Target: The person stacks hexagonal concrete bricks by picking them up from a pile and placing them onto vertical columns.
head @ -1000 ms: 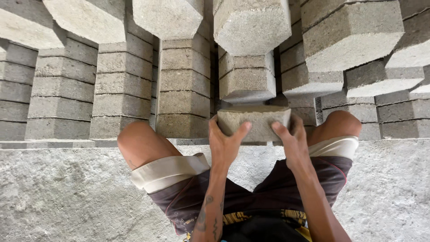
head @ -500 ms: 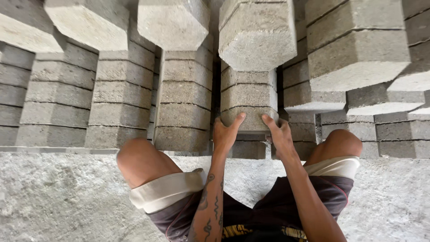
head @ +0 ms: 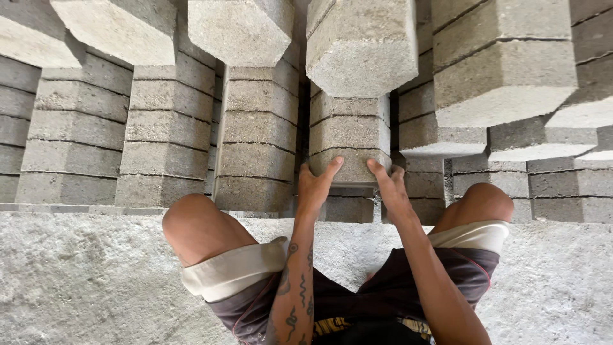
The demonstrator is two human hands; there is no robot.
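Observation:
I crouch facing stacks of grey concrete paving blocks. My left hand (head: 317, 186), on a tattooed forearm, grips the left end of one grey block (head: 350, 166). The block's right end is gripped by my right hand (head: 389, 189). This block sits low in the middle column (head: 349, 124), directly under two other blocks of that column and above a darker block (head: 348, 207) near the floor. My knees flank the hands, the left knee (head: 195, 227) and the right knee (head: 482, 203).
Tall columns of blocks stand to the left (head: 169, 128) and right (head: 440, 137). Several blocks loom close to the camera along the top (head: 364, 45). A rough concrete floor (head: 83, 281) stretches under me.
Both hands have carried the block away from my knees, toward the middle column. It now rests against that stack. The view has tilted slightly closer.

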